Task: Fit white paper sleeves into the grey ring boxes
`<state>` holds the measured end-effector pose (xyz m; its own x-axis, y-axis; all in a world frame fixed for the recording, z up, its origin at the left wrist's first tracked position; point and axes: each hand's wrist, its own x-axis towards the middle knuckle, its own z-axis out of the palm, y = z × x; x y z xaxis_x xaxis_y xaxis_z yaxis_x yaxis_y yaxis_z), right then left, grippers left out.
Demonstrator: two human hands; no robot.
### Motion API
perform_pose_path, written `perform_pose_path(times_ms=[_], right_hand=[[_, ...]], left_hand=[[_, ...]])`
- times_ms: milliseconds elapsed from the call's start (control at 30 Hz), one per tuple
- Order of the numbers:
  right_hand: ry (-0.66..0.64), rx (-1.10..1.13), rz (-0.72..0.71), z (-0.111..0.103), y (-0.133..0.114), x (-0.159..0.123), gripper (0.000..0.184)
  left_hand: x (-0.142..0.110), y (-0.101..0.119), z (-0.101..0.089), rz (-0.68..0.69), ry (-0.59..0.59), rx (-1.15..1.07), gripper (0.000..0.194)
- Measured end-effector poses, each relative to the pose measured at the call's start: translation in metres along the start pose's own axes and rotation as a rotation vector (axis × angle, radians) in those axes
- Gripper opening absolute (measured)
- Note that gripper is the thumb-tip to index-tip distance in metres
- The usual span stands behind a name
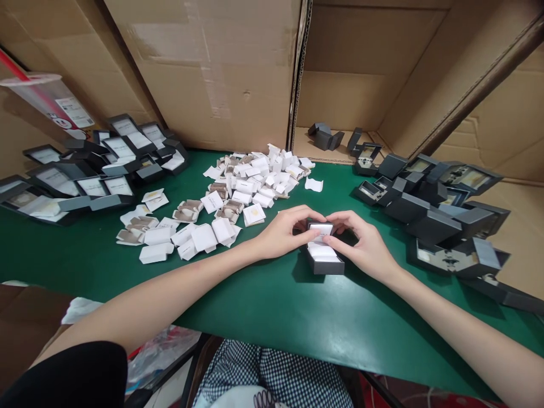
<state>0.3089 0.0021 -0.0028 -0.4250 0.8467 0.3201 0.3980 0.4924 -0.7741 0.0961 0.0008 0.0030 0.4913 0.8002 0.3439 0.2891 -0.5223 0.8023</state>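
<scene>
An opened small black jewelry box (327,267) with a white lining stands on the green table in front of me. My left hand (289,231) grips its raised lid from the left, thumb on the white inside and fingers behind. From the right, my right hand (359,241) holds the same lid, its thumb also pressed on the white lining. Part of the lid is hidden by my fingers. Left of my hands lies a heap of white folded card inserts (255,175), with more inserts (204,238) spread nearer to me.
Open black boxes with white linings (121,147) are piled at the left, beside a plastic cup (55,102) with a red straw. More black boxes (433,224) are heaped at the right. Large cardboard cartons (212,73) stand behind the green table (272,306).
</scene>
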Motion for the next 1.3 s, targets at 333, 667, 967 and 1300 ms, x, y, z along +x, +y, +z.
perform_pose_path(times_ms=[333,667,967,1300], right_hand=[[-0.031,0.022,0.008,-0.0009,0.0014,-0.0005,0.025],[-0.052,0.025,0.035,-0.0015,0.003,-0.0013,0.023],[-0.052,0.018,0.034,-0.0022,0.0023,-0.0018,0.021],[-0.037,0.133,0.075,-0.0015,0.0076,-0.0019,0.022]], left_hand=[[0.0004,0.001,-0.0007,-0.001,0.007,-0.053,0.024],[-0.0003,0.0002,-0.0012,-0.01,0.001,-0.048,0.023],[-0.0001,0.0013,-0.0013,-0.021,-0.002,-0.053,0.021],[-0.0004,0.0027,-0.001,0.008,0.035,-0.013,0.019]])
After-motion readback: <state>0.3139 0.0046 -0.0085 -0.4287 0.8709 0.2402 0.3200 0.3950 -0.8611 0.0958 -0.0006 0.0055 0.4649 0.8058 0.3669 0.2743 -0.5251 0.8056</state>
